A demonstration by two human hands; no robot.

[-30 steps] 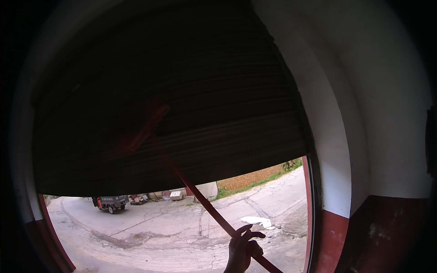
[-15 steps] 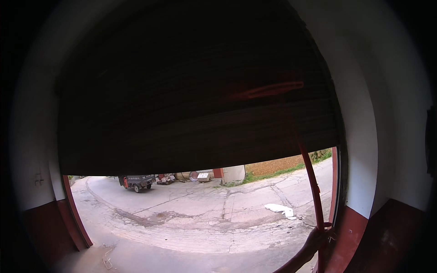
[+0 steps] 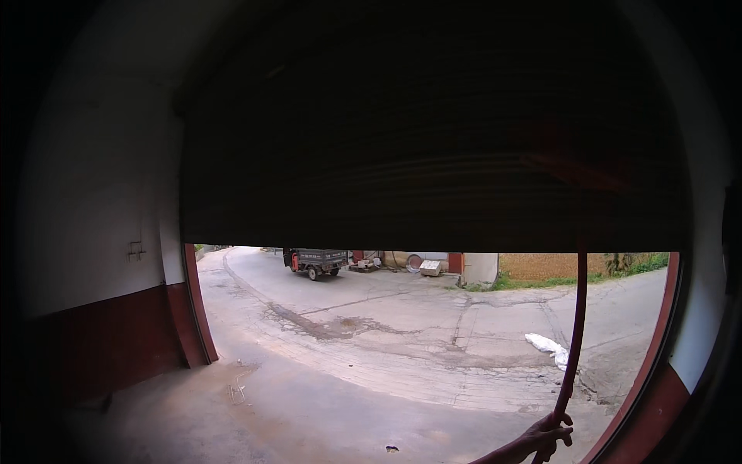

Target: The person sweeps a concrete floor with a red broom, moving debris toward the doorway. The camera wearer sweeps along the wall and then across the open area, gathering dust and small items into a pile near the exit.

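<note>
My left hand (image 3: 549,435) is closed round a long red pole (image 3: 578,325) at the lower right, its forearm entering from the bottom edge. The pole rises nearly upright in front of the dark roll-up shutter (image 3: 433,193). At its top a wide red head (image 3: 580,170) shows dimly against the slats; I cannot tell whether it touches them. The shutter hangs partway down, its straight lower edge above the doorway opening. Below the grip, the pole leaves the picture. My right hand does not show.
Through the doorway lies a cracked concrete road (image 3: 402,317). A three-wheeled cargo vehicle (image 3: 315,261) stands at its far side, and a crumpled white sack (image 3: 549,348) lies on it. Red-and-white walls (image 3: 100,340) flank the opening. Thin wire-like scraps (image 3: 238,389) are on the floor.
My view has turned to the left, so the doorway sits further right and higher in the picture. The pole stands more upright. My left hand keeps its grip.
</note>
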